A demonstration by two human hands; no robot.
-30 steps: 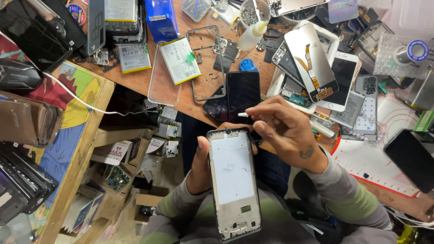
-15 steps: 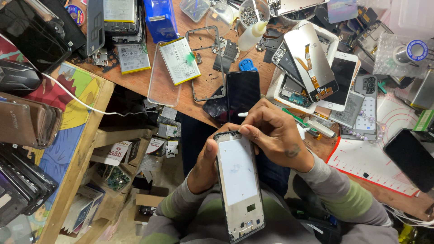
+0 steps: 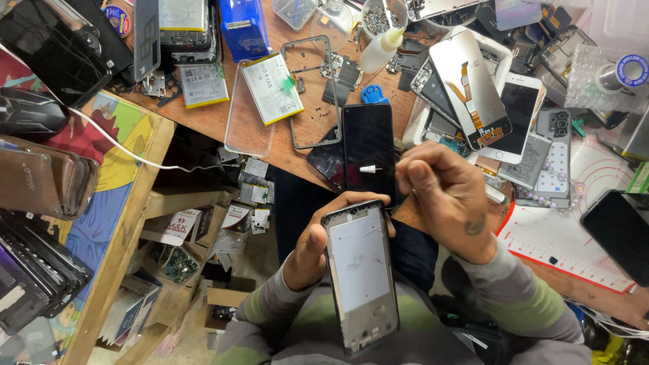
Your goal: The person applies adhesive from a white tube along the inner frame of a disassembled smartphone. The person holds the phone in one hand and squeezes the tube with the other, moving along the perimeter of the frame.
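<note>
While the left hand grips a rectangular phone frame, the right hand pinches a white-tipped tool.

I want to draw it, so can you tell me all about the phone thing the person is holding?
The phone frame is a long dark rectangle with rounded corners and a pale grey, metal-looking plate filling its middle. It has no screen on it. A few small cutouts show near its lower end. It is held flat above the person's lap, facing up. The left hand grips its left edge; the right hand hovers just above its top, holding a small white-tipped tool.

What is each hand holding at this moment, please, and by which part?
The left hand grips the phone frame by its upper left edge. The right hand pinches a thin white-tipped tool by its rear end.
</note>
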